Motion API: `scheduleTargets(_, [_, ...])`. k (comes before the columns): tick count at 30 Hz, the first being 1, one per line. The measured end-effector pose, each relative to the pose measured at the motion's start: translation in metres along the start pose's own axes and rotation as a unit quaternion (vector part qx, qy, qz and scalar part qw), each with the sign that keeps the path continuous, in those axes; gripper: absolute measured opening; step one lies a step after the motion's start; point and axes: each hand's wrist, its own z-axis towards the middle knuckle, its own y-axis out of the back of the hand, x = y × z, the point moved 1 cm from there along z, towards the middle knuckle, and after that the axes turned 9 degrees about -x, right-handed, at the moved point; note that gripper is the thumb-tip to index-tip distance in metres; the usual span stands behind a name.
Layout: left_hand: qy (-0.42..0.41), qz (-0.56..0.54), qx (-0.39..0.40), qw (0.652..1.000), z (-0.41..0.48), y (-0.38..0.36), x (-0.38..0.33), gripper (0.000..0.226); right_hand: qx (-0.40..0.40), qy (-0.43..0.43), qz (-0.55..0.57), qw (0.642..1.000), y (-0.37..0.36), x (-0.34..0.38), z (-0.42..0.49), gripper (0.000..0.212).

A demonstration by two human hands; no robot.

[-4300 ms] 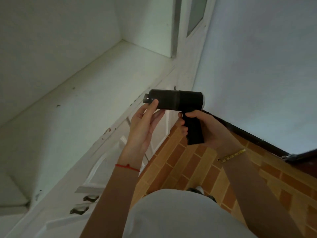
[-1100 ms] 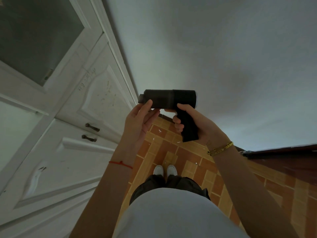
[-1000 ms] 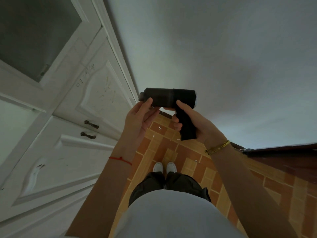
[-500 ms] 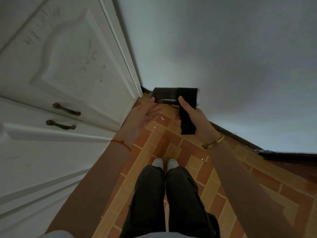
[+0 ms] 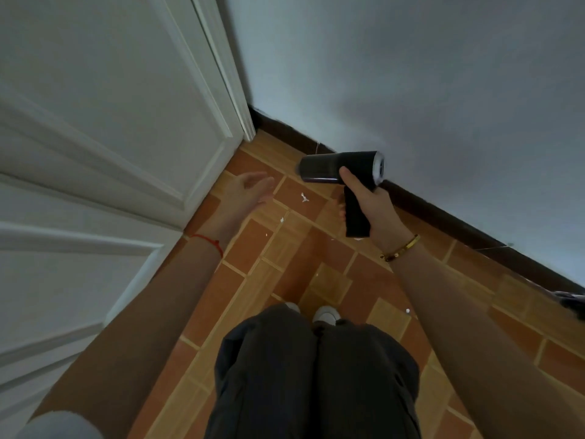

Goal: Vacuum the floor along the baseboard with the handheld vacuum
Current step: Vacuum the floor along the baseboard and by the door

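The black handheld vacuum point(image 5: 332, 167) is held above the floor, its barrel level and pointing left, close to the dark baseboard point(image 5: 443, 217). My right hand point(image 5: 370, 204) is shut around its pistol grip. My left hand point(image 5: 247, 191) hovers to the left of the vacuum, apart from it, fingers spread and empty. Small white scraps point(image 5: 304, 198) lie on the orange tiled floor point(image 5: 285, 264) under the hands, near the corner.
A white panelled door point(image 5: 110, 153) fills the left side, its frame meeting the baseboard at the corner point(image 5: 253, 128). A pale wall point(image 5: 411, 74) rises behind. My legs and white shoes point(image 5: 326, 313) stand mid-floor. A dark object point(image 5: 569, 304) pokes in at the right edge.
My left hand has let go of the vacuum's nozzle and moved left, open. The view has tilted down toward the floor and corner; the vacuum sits lower and further right.
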Motion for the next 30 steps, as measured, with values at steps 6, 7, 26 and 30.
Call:
scheduleTargets(6, [-0.114,0.165,-0.052,0.978,0.075,-0.024,0.095,0.037,-0.024,0.071,-0.052,0.996,-0.005,-0.079,0.102,0.036])
scheduleTargets(7, [-0.13,0.192,-0.055,0.971,0.084,-0.029,0.11,0.037,-0.027,0.082,-0.065,0.994,-0.006,-0.092,0.119,0.036])
scheduleTargets(26, [-0.263,0.382,-0.043,0.885,0.168,-0.062,0.26,0.04,-0.048,0.305,-0.36,0.88,-0.026,-0.176,0.255,0.042])
scheduleTargets(30, [-0.247,0.387,-0.035,0.888,0.173,-0.061,0.274,0.041,-0.075,0.314,-0.379,0.867,-0.023,-0.178,0.261,0.052])
